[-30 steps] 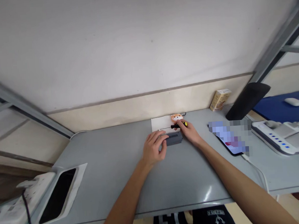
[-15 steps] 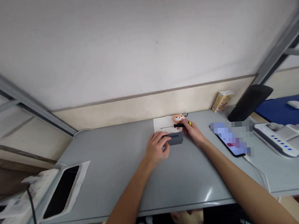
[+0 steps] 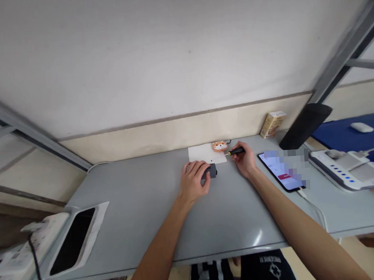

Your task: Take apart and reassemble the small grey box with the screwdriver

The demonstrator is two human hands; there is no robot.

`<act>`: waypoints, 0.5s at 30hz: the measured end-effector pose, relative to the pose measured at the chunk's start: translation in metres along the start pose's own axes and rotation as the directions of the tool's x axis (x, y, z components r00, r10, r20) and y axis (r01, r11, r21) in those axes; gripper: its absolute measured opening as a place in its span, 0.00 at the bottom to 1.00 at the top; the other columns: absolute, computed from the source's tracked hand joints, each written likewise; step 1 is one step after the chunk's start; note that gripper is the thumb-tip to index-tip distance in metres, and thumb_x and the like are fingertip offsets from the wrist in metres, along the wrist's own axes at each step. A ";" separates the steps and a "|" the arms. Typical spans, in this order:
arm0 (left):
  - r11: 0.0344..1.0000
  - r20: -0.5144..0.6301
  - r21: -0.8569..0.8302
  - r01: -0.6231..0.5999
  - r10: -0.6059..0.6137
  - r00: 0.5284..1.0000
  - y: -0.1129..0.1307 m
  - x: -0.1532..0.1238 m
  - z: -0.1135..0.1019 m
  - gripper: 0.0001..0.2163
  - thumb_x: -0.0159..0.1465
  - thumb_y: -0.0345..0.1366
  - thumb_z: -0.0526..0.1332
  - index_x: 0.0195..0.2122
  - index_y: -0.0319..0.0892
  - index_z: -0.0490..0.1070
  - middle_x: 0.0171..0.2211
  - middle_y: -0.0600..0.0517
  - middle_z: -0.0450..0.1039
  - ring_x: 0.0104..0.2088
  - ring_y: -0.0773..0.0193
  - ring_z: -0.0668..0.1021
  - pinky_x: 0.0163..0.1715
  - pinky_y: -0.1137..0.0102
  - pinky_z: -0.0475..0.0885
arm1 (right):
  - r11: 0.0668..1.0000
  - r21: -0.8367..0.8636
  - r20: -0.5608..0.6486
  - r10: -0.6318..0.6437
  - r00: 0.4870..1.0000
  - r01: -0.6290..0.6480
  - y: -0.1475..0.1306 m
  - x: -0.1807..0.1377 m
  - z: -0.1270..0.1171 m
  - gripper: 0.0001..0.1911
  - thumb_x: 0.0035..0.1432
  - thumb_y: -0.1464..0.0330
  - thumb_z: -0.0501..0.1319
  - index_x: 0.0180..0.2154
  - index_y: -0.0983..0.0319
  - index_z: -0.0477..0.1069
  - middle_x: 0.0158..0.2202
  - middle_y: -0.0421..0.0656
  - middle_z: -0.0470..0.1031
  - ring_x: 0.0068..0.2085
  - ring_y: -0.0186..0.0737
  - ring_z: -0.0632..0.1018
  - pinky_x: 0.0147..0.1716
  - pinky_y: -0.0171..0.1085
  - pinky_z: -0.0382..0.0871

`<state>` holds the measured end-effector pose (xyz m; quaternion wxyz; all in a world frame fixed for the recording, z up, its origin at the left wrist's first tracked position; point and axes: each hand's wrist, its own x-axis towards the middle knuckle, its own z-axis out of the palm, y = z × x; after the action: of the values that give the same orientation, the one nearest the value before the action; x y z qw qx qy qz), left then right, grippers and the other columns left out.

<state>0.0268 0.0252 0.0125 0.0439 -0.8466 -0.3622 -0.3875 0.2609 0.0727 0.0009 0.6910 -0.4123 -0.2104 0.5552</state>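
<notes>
A small dark grey box with vent slots [image 3: 211,171] rests on the grey table, and my left hand [image 3: 194,179] is closed over its left part, hiding much of it. To the right, my right hand [image 3: 244,159] grips a screwdriver [image 3: 236,151] by its black and yellow handle. The thin shaft points left, its tip over a white sheet of paper [image 3: 200,153] just behind the box. Beside the shaft, on the paper's right edge, lies an orange and white animal-face trinket [image 3: 220,146] with a dark cord.
On the right are a lit phone [image 3: 277,172] with a white cable, a power strip [image 3: 341,168], a dark cylinder [image 3: 305,126] and a small carton [image 3: 272,125]. At left lie a white tray-like case [image 3: 75,239] and another power strip [image 3: 50,237]. A wall stands behind.
The screwdriver has turned in my right hand, its handle now farther right and its shaft slanting. My left hand covers more of the grey box. The view has shifted slightly.
</notes>
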 end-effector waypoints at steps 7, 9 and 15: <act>1.000 0.014 -0.008 0.016 -0.016 1.000 0.001 0.001 0.005 0.11 0.67 0.30 0.60 0.50 0.46 0.72 0.46 0.48 0.80 0.46 0.56 0.80 0.54 0.55 0.65 | 1.000 -0.026 0.009 -0.014 1.000 0.014 0.002 0.002 -0.002 0.13 0.50 0.58 0.66 0.23 0.59 0.70 0.24 0.39 0.72 0.20 0.31 0.63 0.18 0.37 0.55; 1.000 0.010 -0.012 0.016 -0.016 1.000 0.001 0.001 0.005 0.11 0.67 0.30 0.60 0.50 0.46 0.73 0.46 0.48 0.80 0.46 0.56 0.80 0.53 0.56 0.65 | 0.999 -0.029 0.004 -0.021 1.000 0.021 0.003 0.003 -0.002 0.13 0.50 0.58 0.67 0.24 0.59 0.70 0.25 0.39 0.73 0.21 0.31 0.64 0.18 0.37 0.55; 1.000 0.026 -0.006 0.020 -0.019 0.999 0.001 -0.001 0.005 0.15 0.67 0.29 0.60 0.54 0.47 0.72 0.47 0.49 0.80 0.47 0.56 0.80 0.54 0.55 0.65 | 0.999 -0.039 0.003 -0.022 1.000 0.022 0.005 0.004 -0.002 0.14 0.49 0.57 0.68 0.24 0.59 0.70 0.25 0.39 0.73 0.21 0.31 0.64 0.17 0.36 0.54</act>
<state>0.0303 0.0254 0.0087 0.0327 -0.8481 -0.3698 -0.3779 0.2607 0.0756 -0.0053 0.6887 -0.4224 -0.2267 0.5439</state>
